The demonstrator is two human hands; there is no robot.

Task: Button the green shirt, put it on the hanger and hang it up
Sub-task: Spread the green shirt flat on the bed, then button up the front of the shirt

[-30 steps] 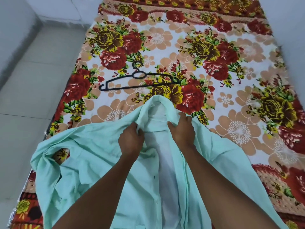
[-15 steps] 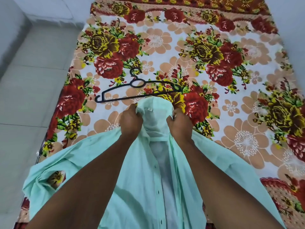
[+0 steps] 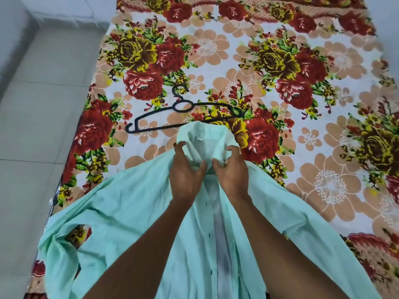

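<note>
The pale green shirt (image 3: 133,214) lies spread on the flowered bedsheet, front open, collar toward the far side. Small dark buttons run down the left front edge. My left hand (image 3: 186,169) pinches the left front edge just below the collar. My right hand (image 3: 232,169) grips the right front edge beside it, and the two hands nearly touch. A black plastic hanger (image 3: 179,114) lies flat on the sheet just beyond the collar, its right end hidden under the shirt.
The bed (image 3: 323,130) with its red and yellow flowered sheet fills the middle and right. A grey tiled floor (image 3: 38,126) runs along the bed's left edge. White walls stand at the far left and the top right corner.
Both hands have drawn the two front edges together below the collar. The collar has slid further up the bed, onto the hanger's right end.
</note>
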